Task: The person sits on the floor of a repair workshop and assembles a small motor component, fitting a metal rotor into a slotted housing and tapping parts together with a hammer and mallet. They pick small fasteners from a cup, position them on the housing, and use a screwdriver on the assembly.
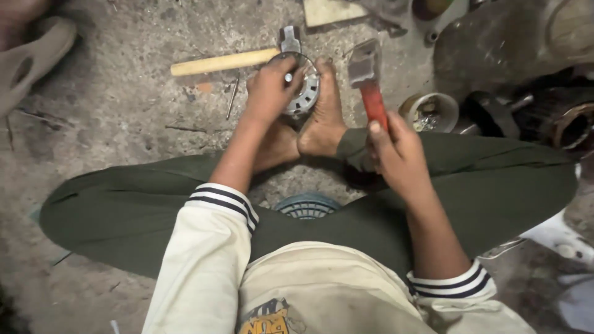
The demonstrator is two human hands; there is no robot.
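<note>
I sit cross-legged on a dirty concrete floor. My left hand [270, 88] holds a thin metal pin or punch upright on a round slotted metal part [304, 94], which is braced between my bare feet [322, 117]. My right hand [398, 150] grips the red handle of a hammer [366, 77], its steel head raised above and to the right of the round part.
A second hammer with a pale wooden handle [226, 61] lies on the floor behind the part. A small metal bowl of bits [429, 111] and dark machine parts [544, 105] stand at the right. A sandal [31, 59] lies far left. A nail [232, 98] lies near.
</note>
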